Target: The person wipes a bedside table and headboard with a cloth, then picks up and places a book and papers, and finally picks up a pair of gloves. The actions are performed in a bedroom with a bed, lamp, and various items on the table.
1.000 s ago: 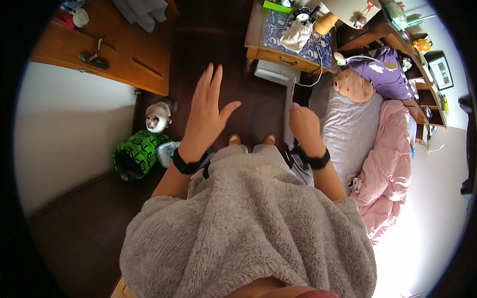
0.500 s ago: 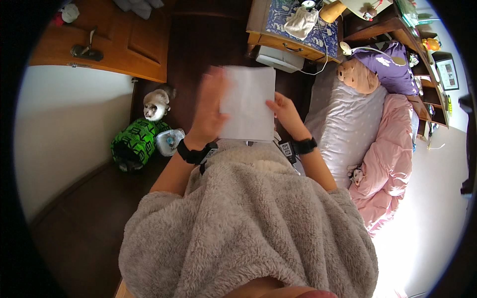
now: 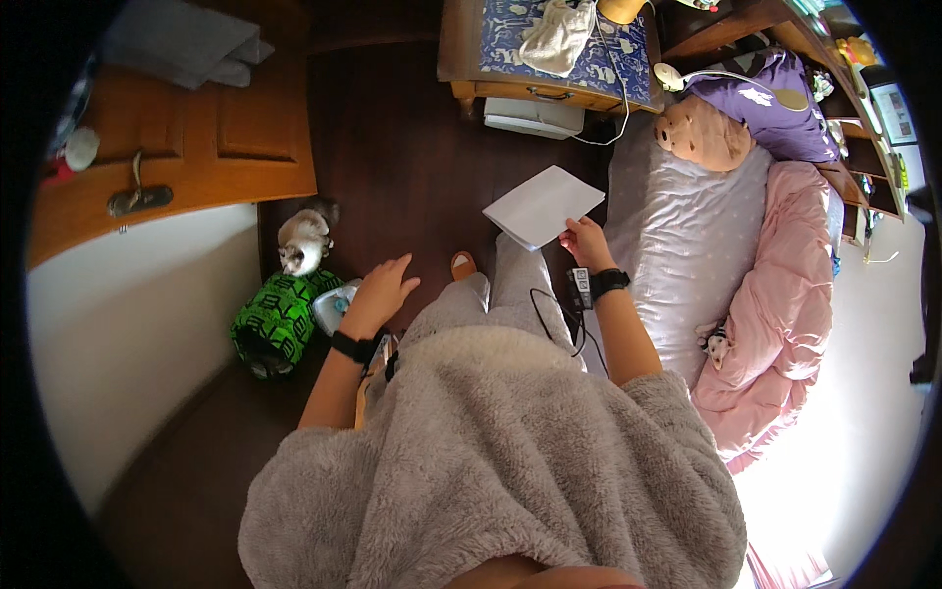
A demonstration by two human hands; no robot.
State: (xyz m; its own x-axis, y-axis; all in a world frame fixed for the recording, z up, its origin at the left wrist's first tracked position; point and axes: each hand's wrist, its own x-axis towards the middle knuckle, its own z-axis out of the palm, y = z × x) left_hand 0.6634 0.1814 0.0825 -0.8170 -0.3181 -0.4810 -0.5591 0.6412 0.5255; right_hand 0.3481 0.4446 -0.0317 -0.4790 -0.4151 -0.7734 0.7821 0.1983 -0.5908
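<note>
A few white sheets of paper (image 3: 543, 205), lying together as a thin stack, are held out above my legs. My right hand (image 3: 586, 242) pinches their near right corner, the sheets tilted and turned at an angle. My left hand (image 3: 383, 293) is off to the left, apart from the paper, its fingers stretched out with nothing in them. Both wrists wear black straps with small devices. Below my hands show my grey trousers and a slipper (image 3: 463, 264) on the dark floor.
A cat (image 3: 305, 241) is beside a green patterned pet tunnel (image 3: 272, 326) and a clear container (image 3: 337, 306) at left. The wooden door (image 3: 216, 128) stands behind. A bed (image 3: 663, 236) lies right, a drawer cabinet (image 3: 579, 98) ahead. A cable hangs by my right wrist.
My left hand has let go of the paper and moved down and left. The right hand has swung the paper rightward and turned it. The view has shifted a little.
</note>
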